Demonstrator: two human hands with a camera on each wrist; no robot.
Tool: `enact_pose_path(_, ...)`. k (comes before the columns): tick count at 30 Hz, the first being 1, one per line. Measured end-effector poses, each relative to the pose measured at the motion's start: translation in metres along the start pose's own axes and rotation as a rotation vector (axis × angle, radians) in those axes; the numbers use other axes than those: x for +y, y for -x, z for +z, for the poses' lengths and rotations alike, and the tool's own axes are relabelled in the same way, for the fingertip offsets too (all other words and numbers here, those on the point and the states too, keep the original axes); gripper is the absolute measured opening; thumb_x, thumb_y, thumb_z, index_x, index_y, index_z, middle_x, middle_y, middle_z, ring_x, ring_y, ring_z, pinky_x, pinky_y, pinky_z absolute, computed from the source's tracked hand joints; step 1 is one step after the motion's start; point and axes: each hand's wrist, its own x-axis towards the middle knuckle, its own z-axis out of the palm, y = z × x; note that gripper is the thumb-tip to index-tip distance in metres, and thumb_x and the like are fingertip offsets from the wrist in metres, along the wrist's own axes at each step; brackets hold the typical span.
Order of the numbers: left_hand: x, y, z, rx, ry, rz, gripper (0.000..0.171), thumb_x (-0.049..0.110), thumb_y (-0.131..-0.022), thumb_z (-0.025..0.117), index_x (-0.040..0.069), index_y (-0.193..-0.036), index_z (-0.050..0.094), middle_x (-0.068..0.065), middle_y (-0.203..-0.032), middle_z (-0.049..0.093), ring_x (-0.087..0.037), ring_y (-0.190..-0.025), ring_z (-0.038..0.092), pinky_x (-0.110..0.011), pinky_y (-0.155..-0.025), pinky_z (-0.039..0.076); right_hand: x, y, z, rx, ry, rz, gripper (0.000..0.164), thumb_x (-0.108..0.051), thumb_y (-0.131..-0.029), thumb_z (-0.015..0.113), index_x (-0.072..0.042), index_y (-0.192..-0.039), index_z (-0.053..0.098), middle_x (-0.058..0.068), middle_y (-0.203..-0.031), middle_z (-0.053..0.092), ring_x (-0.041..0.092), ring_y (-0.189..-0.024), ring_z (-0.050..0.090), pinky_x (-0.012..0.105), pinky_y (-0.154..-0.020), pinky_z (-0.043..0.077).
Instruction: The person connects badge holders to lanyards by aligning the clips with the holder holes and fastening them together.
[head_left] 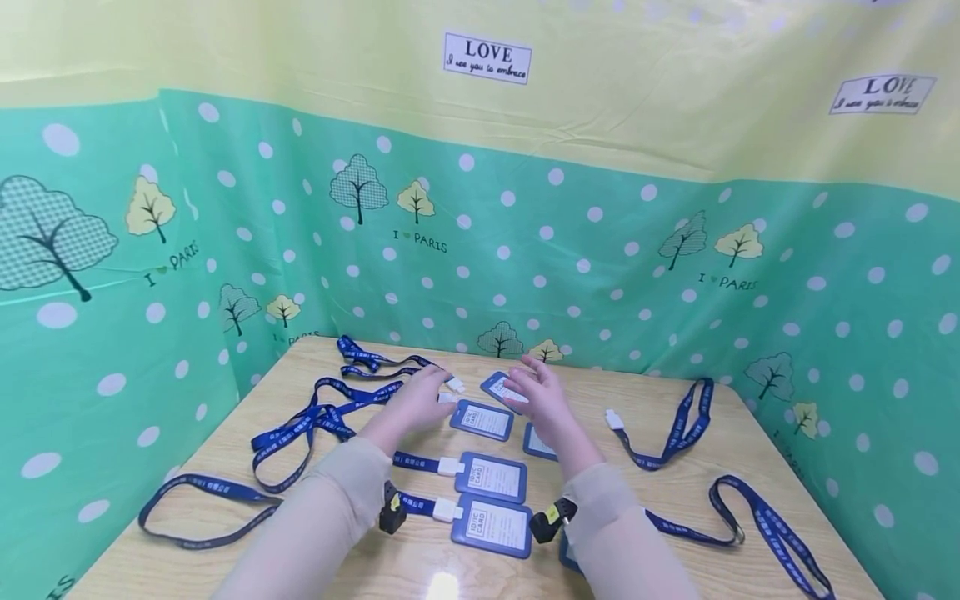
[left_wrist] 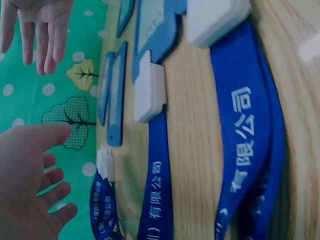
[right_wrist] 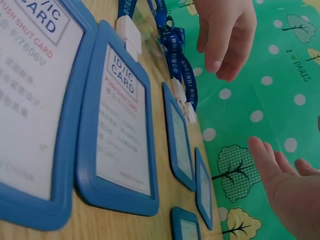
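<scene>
My left hand hovers above the table's far middle, fingers relaxed and holding nothing. Facing it, my right hand is raised with fingers spread and also holds nothing. Between and below them lie blue ID card holders: one card holder near the left hand, a farther card holder by the right fingers, and another card holder partly behind the right wrist. Closer in, an upper card holder and a lower card holder are joined by white clips to blue lanyards. The right forearm mostly hides one more holder.
On the left lie several tangled blue lanyards and a looped lanyard. To the right are a lanyard with a white clip and a longer lanyard. A green dotted curtain surrounds the wooden table.
</scene>
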Motion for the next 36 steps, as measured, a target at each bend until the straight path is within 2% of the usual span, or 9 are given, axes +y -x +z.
enact_pose_path(5, -0.006, -0.001, 0.007, -0.045, -0.036, 0.009, 0.067, 0.032, -0.094, 0.072, 0.006, -0.15, 0.048, -0.015, -0.159, 0.037, -0.037, -0.144, 0.036, -0.058, -0.117, 0.03, 0.011, -0.001, 0.002, -0.014, -0.028, 0.031, 0.067, -0.017, -0.103, 0.062, -0.001, -0.157, 0.026, 0.029, -0.15, 0.041, 0.047, -0.133, 0.047, 0.055, -0.106, 0.047)
enact_pose_path(12, -0.013, -0.001, 0.011, -0.09, -0.149, 0.074, 0.067, 0.029, -0.093, 0.074, 0.001, -0.148, 0.048, -0.019, -0.156, 0.04, -0.039, -0.143, 0.037, -0.056, -0.117, 0.032, 0.02, 0.002, 0.006, -0.018, -0.002, 0.122, 0.064, -0.021, -0.103, 0.061, -0.005, -0.157, 0.029, 0.026, -0.152, 0.04, 0.045, -0.135, 0.047, 0.05, -0.104, 0.051)
enact_pose_path(15, -0.014, -0.002, 0.014, -0.122, -0.17, 0.062, 0.067, 0.029, -0.093, 0.074, 0.002, -0.149, 0.048, -0.018, -0.157, 0.039, -0.038, -0.143, 0.038, -0.055, -0.117, 0.032, 0.024, 0.003, 0.007, -0.026, 0.025, 0.149, 0.068, -0.023, -0.103, 0.062, -0.005, -0.158, 0.026, 0.025, -0.153, 0.04, 0.044, -0.136, 0.047, 0.05, -0.104, 0.05)
enact_pose_path(21, -0.013, 0.0, 0.018, -0.184, -0.195, 0.031, 0.067, 0.031, -0.094, 0.072, 0.005, -0.151, 0.047, -0.019, -0.161, 0.033, -0.039, -0.147, 0.031, -0.056, -0.119, 0.028, 0.026, 0.005, 0.009, -0.026, 0.057, 0.172, 0.07, -0.024, -0.103, 0.062, -0.005, -0.159, 0.025, 0.026, -0.152, 0.042, 0.042, -0.133, 0.05, 0.049, -0.103, 0.051)
enact_pose_path(26, -0.014, 0.0, 0.02, -0.19, -0.247, 0.04, 0.065, 0.033, -0.096, 0.07, 0.006, -0.151, 0.047, -0.017, -0.16, 0.035, -0.037, -0.147, 0.031, -0.054, -0.119, 0.029, 0.028, 0.006, 0.009, -0.023, 0.098, 0.192, 0.073, -0.032, -0.101, 0.065, -0.008, -0.159, 0.028, 0.025, -0.15, 0.045, 0.04, -0.129, 0.055, 0.049, -0.104, 0.05)
enact_pose_path(36, -0.011, 0.003, 0.019, -0.193, -0.271, 0.036, 0.063, 0.034, -0.096, 0.07, 0.005, -0.149, 0.05, -0.015, -0.16, 0.036, -0.036, -0.148, 0.031, -0.054, -0.119, 0.03, 0.032, 0.003, 0.009, -0.035, 0.084, 0.196, 0.073, -0.03, -0.101, 0.066, -0.006, -0.158, 0.028, 0.027, -0.15, 0.044, 0.043, -0.129, 0.054, 0.051, -0.105, 0.048)
